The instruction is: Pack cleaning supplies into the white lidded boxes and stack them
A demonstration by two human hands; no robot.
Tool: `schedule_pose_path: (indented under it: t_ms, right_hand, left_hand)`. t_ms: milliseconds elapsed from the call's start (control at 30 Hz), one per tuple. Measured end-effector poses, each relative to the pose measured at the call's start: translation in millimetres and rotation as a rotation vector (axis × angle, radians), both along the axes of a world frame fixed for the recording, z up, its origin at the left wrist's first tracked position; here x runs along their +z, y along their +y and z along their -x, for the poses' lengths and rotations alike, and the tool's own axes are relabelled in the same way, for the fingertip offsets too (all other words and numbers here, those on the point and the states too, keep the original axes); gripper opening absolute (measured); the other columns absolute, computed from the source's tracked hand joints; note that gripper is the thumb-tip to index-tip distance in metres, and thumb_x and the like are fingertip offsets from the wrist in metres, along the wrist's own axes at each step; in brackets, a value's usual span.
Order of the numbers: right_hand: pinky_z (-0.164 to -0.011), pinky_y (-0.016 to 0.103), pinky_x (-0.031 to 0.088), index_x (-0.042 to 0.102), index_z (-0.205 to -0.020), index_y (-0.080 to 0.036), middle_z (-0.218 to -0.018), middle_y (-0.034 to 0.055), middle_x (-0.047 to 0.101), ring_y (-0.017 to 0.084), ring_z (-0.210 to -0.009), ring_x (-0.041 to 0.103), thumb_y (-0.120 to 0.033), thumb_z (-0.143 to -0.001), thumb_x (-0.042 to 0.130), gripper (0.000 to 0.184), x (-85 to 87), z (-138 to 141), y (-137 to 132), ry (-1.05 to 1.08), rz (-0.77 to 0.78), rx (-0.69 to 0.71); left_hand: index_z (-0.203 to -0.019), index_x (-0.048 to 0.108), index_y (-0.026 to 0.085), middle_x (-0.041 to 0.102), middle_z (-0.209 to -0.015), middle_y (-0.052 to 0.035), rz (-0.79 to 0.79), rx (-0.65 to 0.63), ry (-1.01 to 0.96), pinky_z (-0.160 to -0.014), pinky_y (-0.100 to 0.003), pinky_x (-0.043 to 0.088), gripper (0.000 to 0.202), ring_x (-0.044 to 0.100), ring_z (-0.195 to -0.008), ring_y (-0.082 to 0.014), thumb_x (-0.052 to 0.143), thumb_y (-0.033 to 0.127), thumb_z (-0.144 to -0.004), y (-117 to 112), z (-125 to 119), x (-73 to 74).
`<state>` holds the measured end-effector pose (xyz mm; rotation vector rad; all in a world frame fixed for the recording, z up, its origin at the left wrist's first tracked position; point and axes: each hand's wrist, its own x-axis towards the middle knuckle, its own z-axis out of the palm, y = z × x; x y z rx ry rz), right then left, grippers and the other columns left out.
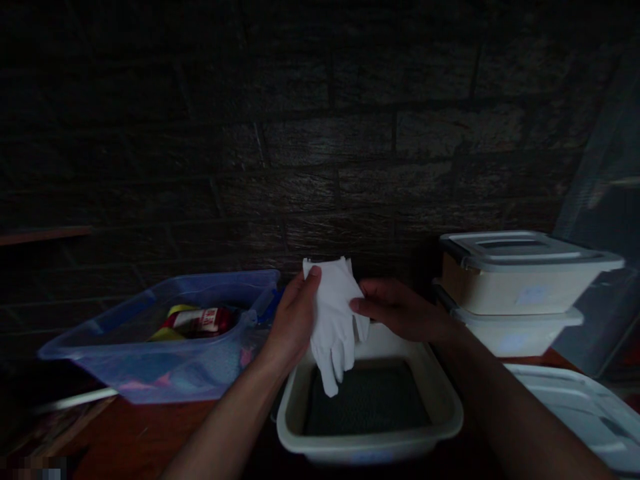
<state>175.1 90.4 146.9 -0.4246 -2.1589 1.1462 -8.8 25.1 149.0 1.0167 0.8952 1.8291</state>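
A pair of white gloves (331,300) hangs between my hands, fingers pointing down. My left hand (296,307) pinches the cuff side of the gloves, thumb lying on top. From the other side, my right hand (390,307) grips their edge between thumb and fingers. Beneath the gloves stands an open whitish plastic box (370,443), and a dark textured piece, perhaps cloth (370,403), lies on its bottom. The glove fingertips hang over the box's opening.
On the left, a translucent blue bin (175,373) holds a red bottle (205,321) and other items. Two lidded boxes are stacked at right, the upper box (530,283) on the lower box (520,333). A loose lid (580,407) lies on the wooden table (145,440). Behind rises a dark brick wall (310,147).
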Motion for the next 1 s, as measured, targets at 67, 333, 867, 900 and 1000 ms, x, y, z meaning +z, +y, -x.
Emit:
schedule_pose_path:
  t_ms: [67, 333, 867, 900, 1000]
  right_hand:
    - [-0.062, 0.026, 0.043, 0.067, -0.088, -0.019, -0.077, -0.0010, 0.061, 0.014, -0.070, 0.053, -0.047, -0.096, 0.064, 0.030, -1.2, 0.7, 0.3, 0.017, 0.003, -0.001]
    - [-0.059, 0.024, 0.037, 0.059, -0.083, -0.019, -0.073, -0.0031, 0.056, 0.011, -0.065, 0.048, -0.043, -0.092, 0.070, 0.028, -1.5, 1.7, 2.8, 0.110, 0.083, -0.045]
    - [-0.056, 0.024, 0.042, 0.062, -0.088, -0.020, -0.075, -0.0005, 0.066, 0.013, -0.064, 0.058, -0.046, -0.094, 0.068, 0.028, 1.9, -2.1, 1.5, 0.082, 0.095, -0.038]
    - [-0.055, 0.024, 0.042, 0.062, -0.089, -0.020, -0.074, -0.0008, 0.065, 0.012, -0.062, 0.057, -0.045, -0.095, 0.066, 0.027, 2.2, -2.0, 1.3, 0.089, 0.084, -0.040]
    - [-0.054, 0.023, 0.044, 0.060, -0.089, -0.020, -0.070, -0.0019, 0.063, 0.011, -0.058, 0.057, -0.045, -0.100, 0.059, 0.028, 2.5, 0.0, 0.1, 0.131, 0.058, -0.042]
  left_hand:
    - [-0.120, 0.073, 0.014, 0.080, -0.106, -0.0111, -0.001, 0.004, -0.016, -0.088, -0.034, 0.057, 0.048, 0.076, -0.093, -0.0253, 0.080, 0.046, -0.084, -1.0, -1.3, 0.7]
    - [-0.119, 0.073, 0.015, 0.080, -0.108, -0.0114, -0.071, 0.004, -0.036, -0.090, -0.034, 0.058, 0.045, 0.077, -0.097, -0.0263, 0.081, 0.043, -0.085, -0.3, -1.7, 2.3]
    - [-0.117, 0.071, 0.016, 0.080, -0.105, -0.0087, -0.095, 0.023, -0.071, -0.088, -0.031, 0.060, 0.037, 0.077, -0.092, -0.0222, 0.079, 0.036, -0.087, -2.8, 1.3, 7.9]
    - [-0.117, 0.071, 0.016, 0.080, -0.105, -0.0087, -0.095, 0.029, -0.070, -0.088, -0.031, 0.060, 0.038, 0.077, -0.093, -0.0224, 0.079, 0.037, -0.087, -2.0, 1.7, 7.6]
    - [-0.118, 0.070, 0.017, 0.080, -0.106, -0.0085, -0.105, 0.050, -0.070, -0.087, -0.032, 0.060, 0.041, 0.077, -0.092, -0.0227, 0.080, 0.039, -0.086, 0.2, 2.1, 5.9]
